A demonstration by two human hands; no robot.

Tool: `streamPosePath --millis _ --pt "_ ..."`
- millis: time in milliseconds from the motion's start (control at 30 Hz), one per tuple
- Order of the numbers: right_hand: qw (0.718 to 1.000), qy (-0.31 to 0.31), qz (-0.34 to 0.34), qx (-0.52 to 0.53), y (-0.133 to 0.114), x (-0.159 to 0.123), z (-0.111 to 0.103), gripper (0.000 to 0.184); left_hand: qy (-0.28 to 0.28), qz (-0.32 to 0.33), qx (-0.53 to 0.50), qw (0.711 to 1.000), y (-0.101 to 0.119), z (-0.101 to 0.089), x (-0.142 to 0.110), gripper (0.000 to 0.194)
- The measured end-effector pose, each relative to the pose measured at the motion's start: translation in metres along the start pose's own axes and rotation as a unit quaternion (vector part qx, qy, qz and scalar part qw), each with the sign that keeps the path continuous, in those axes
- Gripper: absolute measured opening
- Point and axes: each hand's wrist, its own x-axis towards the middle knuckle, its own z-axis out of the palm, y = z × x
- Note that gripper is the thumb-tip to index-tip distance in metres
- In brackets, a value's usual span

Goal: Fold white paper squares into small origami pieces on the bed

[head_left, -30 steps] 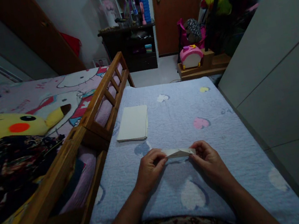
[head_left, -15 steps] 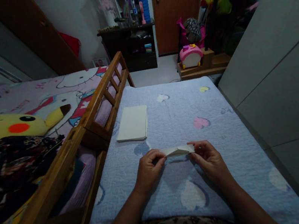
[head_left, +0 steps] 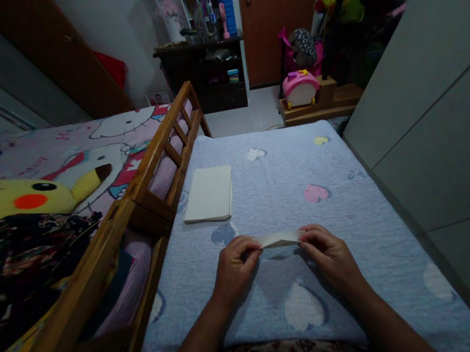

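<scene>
Between my two hands a narrow piece of folded white paper (head_left: 279,239) is held level, just above the bed cover. My left hand (head_left: 237,264) pinches its left end between thumb and fingers. At the other end, my right hand (head_left: 329,251) grips the paper the same way, its fingertips partly hidden behind it. The paper bows slightly upward in the middle. Beyond my left hand, a stack of white paper sheets (head_left: 209,195) lies flat on the light blue cover (head_left: 273,187).
A wooden bed rail (head_left: 159,152) runs along the left side. Past it are a yellow plush toy (head_left: 9,199) and dark patterned cloth (head_left: 18,254). Pale cabinet panels (head_left: 446,122) stand on the right. A dark cabinet (head_left: 205,79) and a pink toy case (head_left: 302,89) are beyond the bed's far edge.
The right hand's fingers have closed in on the paper's right end. The peaked fold in the paper's middle looks flatter now. My left hand has barely moved.
</scene>
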Motion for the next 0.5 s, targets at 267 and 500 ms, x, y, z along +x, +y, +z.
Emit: streamPosePath --millis 267,500 --pt "0.999 0.006 -0.014 -0.030 -0.0019 -0.0006 0.0018 0.015 0.014 -0.018 0.008 1.000 -0.0006 0.0021 -0.0023 0.008" --pt "0.998 0.053 0.020 -0.005 0.0033 -0.0030 0.0084 0.017 0.041 -0.112 -0.064 0.991 -0.0019 0.0092 -0.0020 0.031"
